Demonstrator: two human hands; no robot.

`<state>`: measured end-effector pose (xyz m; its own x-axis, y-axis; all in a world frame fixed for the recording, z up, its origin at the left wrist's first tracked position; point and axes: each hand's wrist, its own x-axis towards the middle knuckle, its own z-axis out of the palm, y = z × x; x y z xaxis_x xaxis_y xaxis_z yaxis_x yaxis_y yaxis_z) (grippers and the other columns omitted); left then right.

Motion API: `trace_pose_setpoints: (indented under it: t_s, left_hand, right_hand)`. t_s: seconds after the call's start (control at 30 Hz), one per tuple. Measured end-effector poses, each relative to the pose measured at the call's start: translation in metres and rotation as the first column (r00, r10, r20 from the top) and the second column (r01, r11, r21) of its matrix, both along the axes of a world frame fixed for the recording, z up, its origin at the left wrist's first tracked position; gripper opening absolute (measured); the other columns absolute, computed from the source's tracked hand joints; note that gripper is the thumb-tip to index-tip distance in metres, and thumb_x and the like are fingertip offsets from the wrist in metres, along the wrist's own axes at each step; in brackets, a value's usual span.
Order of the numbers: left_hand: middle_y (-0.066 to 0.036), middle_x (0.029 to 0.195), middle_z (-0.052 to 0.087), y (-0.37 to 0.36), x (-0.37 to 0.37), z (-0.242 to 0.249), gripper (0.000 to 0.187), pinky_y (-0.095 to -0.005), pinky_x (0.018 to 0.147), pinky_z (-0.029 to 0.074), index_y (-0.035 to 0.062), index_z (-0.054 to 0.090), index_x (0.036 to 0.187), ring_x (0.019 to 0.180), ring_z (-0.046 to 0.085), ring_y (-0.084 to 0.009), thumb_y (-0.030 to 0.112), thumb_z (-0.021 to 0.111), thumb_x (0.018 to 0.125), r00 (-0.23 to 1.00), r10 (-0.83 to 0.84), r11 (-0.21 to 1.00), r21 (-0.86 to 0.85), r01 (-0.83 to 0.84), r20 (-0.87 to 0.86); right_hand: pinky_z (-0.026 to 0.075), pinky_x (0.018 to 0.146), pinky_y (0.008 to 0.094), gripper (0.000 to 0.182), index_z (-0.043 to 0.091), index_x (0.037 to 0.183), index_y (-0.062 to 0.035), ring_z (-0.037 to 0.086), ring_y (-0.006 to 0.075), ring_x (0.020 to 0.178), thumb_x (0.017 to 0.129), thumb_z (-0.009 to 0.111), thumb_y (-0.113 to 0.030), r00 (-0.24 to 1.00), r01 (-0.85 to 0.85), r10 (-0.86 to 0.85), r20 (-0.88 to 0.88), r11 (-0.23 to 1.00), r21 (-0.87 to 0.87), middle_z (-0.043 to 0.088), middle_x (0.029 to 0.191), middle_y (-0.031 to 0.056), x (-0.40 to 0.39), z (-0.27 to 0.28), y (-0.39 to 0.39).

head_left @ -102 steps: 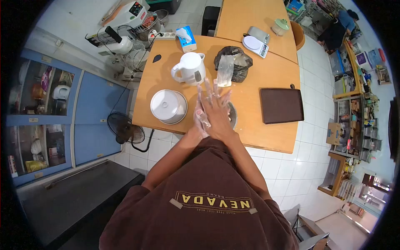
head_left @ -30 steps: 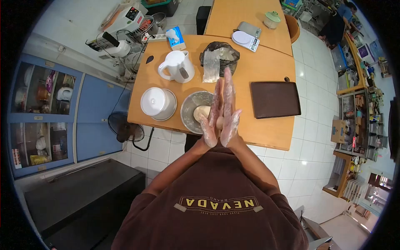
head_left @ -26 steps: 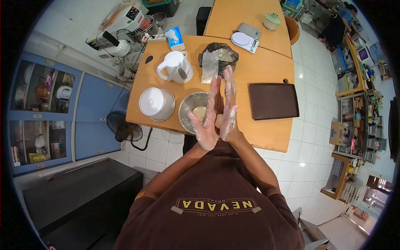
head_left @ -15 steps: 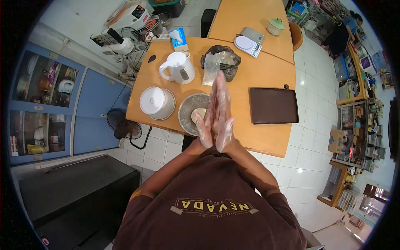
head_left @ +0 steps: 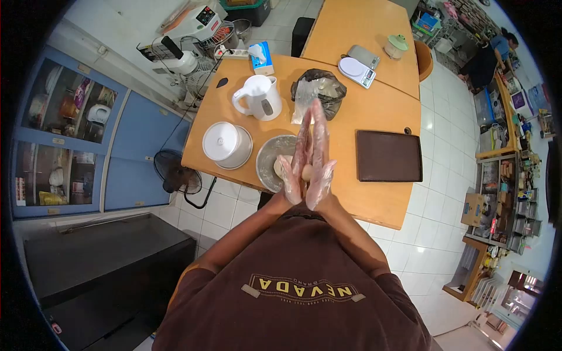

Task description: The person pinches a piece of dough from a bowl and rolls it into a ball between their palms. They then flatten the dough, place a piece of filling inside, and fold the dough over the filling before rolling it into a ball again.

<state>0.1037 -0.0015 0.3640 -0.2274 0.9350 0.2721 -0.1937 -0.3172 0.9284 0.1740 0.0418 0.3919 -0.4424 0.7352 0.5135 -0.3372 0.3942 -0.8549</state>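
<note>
Both my hands wear clear plastic gloves and are raised palm to palm, fingers straight and pointing away from me. A small pale dough ball [head_left: 307, 172] is held between the palms of my left hand [head_left: 293, 178] and my right hand [head_left: 321, 167]. Just left of them stands a metal mixing bowl [head_left: 268, 153], its inside smeared white. More dough [head_left: 281, 166] lies in that bowl, partly hidden by my left thumb.
A white lidded tub [head_left: 225, 143], a white electric kettle [head_left: 260, 99], a black plastic bag [head_left: 333, 105] and a kitchen scale [head_left: 357, 71] stand on the wooden table [head_left: 339, 202]. At right lies a brown baking tray [head_left: 389, 157]. Another person [head_left: 490, 55] is at the far right.
My palms have parted slightly, so the dough ball between them now shows. The whole view has shifted a little as my head moved.
</note>
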Motion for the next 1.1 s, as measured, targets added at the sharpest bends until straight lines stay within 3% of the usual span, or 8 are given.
trace_pose_setpoints:
  t_s: [0.2, 0.3, 0.47, 0.63, 0.77, 0.93, 1.0, 1.1]
  left_hand:
    - [-0.013, 0.174, 0.005, 0.005, -0.005, 0.049, 0.125, -0.0437, 0.128, -0.001, 0.0075, 0.005, 0.167, 0.16, 0.003, -0.0299, 0.098, 0.01, 0.081, 0.925, -0.022, 0.99, 0.134, -0.032, 0.379]
    - [-0.012, 0.174, 0.004, 0.014, -0.019, 0.048, 0.126, -0.0438, 0.128, 0.0, 0.0078, 0.004, 0.167, 0.16, 0.002, -0.0299, 0.099, 0.008, 0.08, 0.96, 0.061, 0.99, 0.106, -0.094, 0.273]
    - [-0.013, 0.174, 0.001, -0.005, -0.016, 0.01, 0.125, -0.0437, 0.128, -0.002, 0.0066, 0.0, 0.167, 0.16, 0.0, -0.0293, 0.097, 0.007, 0.081, 0.997, 0.012, 0.994, -0.108, -0.021, -0.079]
    - [-0.015, 0.174, 0.002, 0.0, 0.006, 0.03, 0.124, -0.0473, 0.127, -0.004, 0.006, 0.001, 0.167, 0.16, 0.001, -0.029, 0.096, 0.007, 0.082, 0.989, -0.009, 0.991, 0.131, -0.011, 0.145]
    - [-0.014, 0.174, 0.003, 0.014, -0.01, 0.053, 0.122, -0.0492, 0.127, -0.006, 0.0074, -0.001, 0.167, 0.16, -0.002, -0.031, 0.096, 0.007, 0.083, 0.954, 0.046, 0.98, 0.172, -0.101, 0.295]
    - [-0.014, 0.174, 0.0, 0.02, -0.026, 0.02, 0.119, -0.0494, 0.126, -0.007, 0.0066, -0.003, 0.166, 0.16, -0.006, -0.0315, 0.093, 0.0, 0.084, 0.965, 0.153, 0.977, 0.181, -0.115, -0.214]
    - [-0.015, 0.174, -0.001, 0.014, -0.019, 0.013, 0.12, -0.0492, 0.126, -0.006, 0.0065, -0.003, 0.166, 0.16, -0.006, -0.0318, 0.094, -0.002, 0.083, 0.961, 0.12, 0.981, 0.176, -0.077, -0.249]
    - [-0.016, 0.174, -0.002, 0.002, 0.004, 0.021, 0.124, -0.0489, 0.126, -0.005, 0.0071, -0.003, 0.167, 0.16, -0.004, -0.033, 0.096, 0.0, 0.081, 0.999, 0.022, 0.995, 0.094, -0.024, 0.025]
  right_hand:
    - [0.007, 0.127, 0.0521, 0.098, 0.012, 0.165, -0.0012, 0.006, 0.0375, 0.16, 0.1, 0.009, -0.075, 0.988, 0.038, -0.049, 0.143, 0.996, 0.082, 0.008, 0.172, 0.0198, -0.008, -0.023, 0.013]
    - [0.007, 0.127, 0.052, 0.098, 0.011, 0.165, -0.0026, 0.006, 0.0372, 0.16, 0.1, 0.008, -0.076, 0.978, -0.024, 0.011, 0.206, 0.998, 0.064, 0.008, 0.173, 0.019, -0.007, -0.04, -0.002]
    - [0.004, 0.127, 0.0512, 0.1, 0.007, 0.165, -0.001, 0.004, 0.0352, 0.16, 0.099, 0.004, -0.076, 0.996, -0.027, 0.027, 0.082, 1.0, -0.005, 0.006, 0.173, 0.0194, -0.007, -0.014, -0.005]
    - [0.004, 0.127, 0.052, 0.1, 0.008, 0.165, -0.0008, 0.003, 0.0363, 0.16, 0.099, 0.007, -0.076, 0.992, 0.091, -0.096, 0.085, 0.994, 0.064, 0.005, 0.173, 0.0199, -0.003, -0.003, 0.023]
    - [0.005, 0.127, 0.0527, 0.1, 0.009, 0.165, -0.0006, 0.002, 0.0371, 0.16, 0.1, 0.009, -0.076, 0.992, 0.034, -0.043, 0.118, 0.997, 0.075, 0.005, 0.173, 0.0203, -0.01, -0.026, 0.012]
    - [0.005, 0.126, 0.0535, 0.099, 0.01, 0.165, -0.0004, 0.001, 0.0382, 0.16, 0.1, 0.012, -0.075, 0.996, -0.078, 0.078, -0.038, 0.997, 0.01, 0.003, 0.173, 0.0209, -0.013, -0.017, -0.011]
    - [0.005, 0.126, 0.0536, 0.099, 0.011, 0.165, -0.0004, 0.001, 0.0385, 0.16, 0.1, 0.013, -0.075, 0.996, -0.054, 0.056, -0.067, 0.998, 0.03, 0.003, 0.173, 0.0211, -0.01, -0.007, -0.002]
    - [0.006, 0.126, 0.0534, 0.098, 0.011, 0.165, -0.0007, 0.002, 0.0389, 0.159, 0.101, 0.013, -0.074, 0.998, 0.049, -0.052, 0.034, 0.995, 0.091, 0.004, 0.172, 0.0214, -0.004, -0.007, 0.015]
